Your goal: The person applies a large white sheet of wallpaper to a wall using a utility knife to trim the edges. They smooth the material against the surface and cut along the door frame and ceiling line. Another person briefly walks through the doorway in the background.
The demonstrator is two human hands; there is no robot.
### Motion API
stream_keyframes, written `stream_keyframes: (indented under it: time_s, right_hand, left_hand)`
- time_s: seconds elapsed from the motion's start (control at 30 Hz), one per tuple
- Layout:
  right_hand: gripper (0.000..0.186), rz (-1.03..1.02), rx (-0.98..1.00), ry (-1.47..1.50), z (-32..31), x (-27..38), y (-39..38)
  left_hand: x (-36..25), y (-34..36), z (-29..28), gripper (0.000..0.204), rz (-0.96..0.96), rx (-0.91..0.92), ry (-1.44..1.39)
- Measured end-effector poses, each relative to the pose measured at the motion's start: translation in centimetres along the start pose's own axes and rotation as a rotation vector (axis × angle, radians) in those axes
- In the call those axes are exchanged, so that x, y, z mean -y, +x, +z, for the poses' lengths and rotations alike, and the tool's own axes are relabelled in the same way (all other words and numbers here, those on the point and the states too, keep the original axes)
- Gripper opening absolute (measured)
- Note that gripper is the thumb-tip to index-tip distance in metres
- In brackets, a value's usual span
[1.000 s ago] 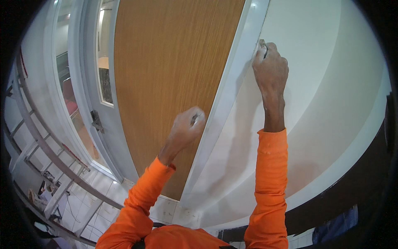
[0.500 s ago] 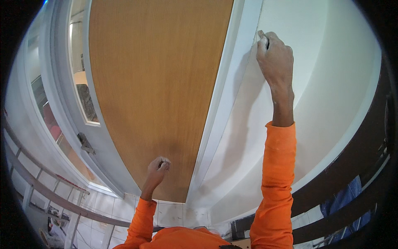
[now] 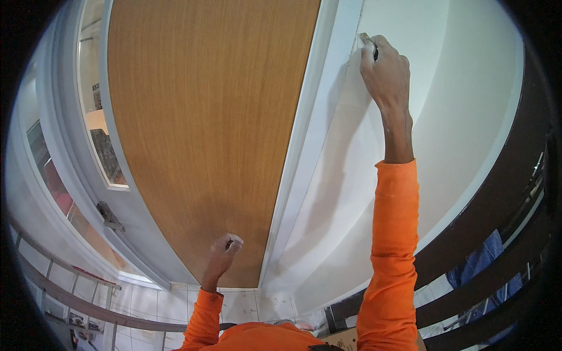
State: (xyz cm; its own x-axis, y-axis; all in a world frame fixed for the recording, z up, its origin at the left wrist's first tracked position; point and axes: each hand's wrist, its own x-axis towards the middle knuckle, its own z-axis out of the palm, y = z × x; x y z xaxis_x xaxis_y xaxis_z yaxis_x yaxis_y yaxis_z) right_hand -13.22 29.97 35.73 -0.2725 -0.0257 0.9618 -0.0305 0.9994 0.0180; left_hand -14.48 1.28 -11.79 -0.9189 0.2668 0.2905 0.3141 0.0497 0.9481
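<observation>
My right hand (image 3: 386,69) is raised against the white wall (image 3: 410,23), close to where it meets the white door frame (image 3: 319,111). Its whitened fingers are closed round a small flat-tipped tool (image 3: 366,38), mostly hidden, with a dark part showing in the grip. The tip touches or nearly touches the seam beside the frame. Lower down, my left hand (image 3: 225,251) is held in front of the wood-grain door panel (image 3: 205,117). White powder coats its curled fingers, and I cannot make out what they hold, if anything.
A white door with a narrow glass pane (image 3: 104,146) and a metal handle (image 3: 109,216) stands at the left. Curved rails (image 3: 88,304) cross the lower left. Dark brown bars (image 3: 468,234) curve along the right, with blue cloth (image 3: 483,257) behind. White floor tiles (image 3: 175,307) lie below.
The whole view has shifted slightly. My right hand sits a little higher along the seam, still gripping the small tool. My left hand is slightly lower in the picture, its fingers still curled.
</observation>
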Motion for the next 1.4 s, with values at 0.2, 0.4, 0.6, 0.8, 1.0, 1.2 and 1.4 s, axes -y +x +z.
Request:
stream_keyframes:
  time_s: [0.2,0.4,0.6,0.8,1.0,1.2,1.4]
  right_hand:
    - [0.031,-0.04,0.002,-0.064,0.1,0.2,0.6]
    - [0.034,-0.116,0.074,-0.046,-0.7,-1.1,2.3]
    - [0.03,-0.051,0.151,0.009,-0.6,-0.5,-0.4]
    - [0.03,-0.013,0.145,0.066,-0.1,0.2,-3.1]
    - [0.028,0.026,0.126,0.077,0.7,-0.3,-3.8]
    - [0.027,0.194,0.173,0.105,1.9,1.3,-6.7]
    - [0.023,0.125,0.15,0.018,2.5,0.6,-7.9]
  left_hand:
    - [0.9,-1.0,0.5,0.016,-0.048,0.05,-0.062]
    - [1.8,-2.1,1.2,0.016,-0.06,0.061,-0.012]
    - [1.7,-2.3,3.5,0.017,-0.031,0.133,0.014]
    - [3.9,-2.9,6.0,0.016,-0.041,0.152,0.009]
    - [4.7,-2.9,7.1,0.017,-0.044,0.14,0.037]
    - [4.7,-2.3,6.5,0.014,0.003,0.091,0.015]
    - [3.6,-2.7,6.8,0.013,-0.078,0.076,-0.028]
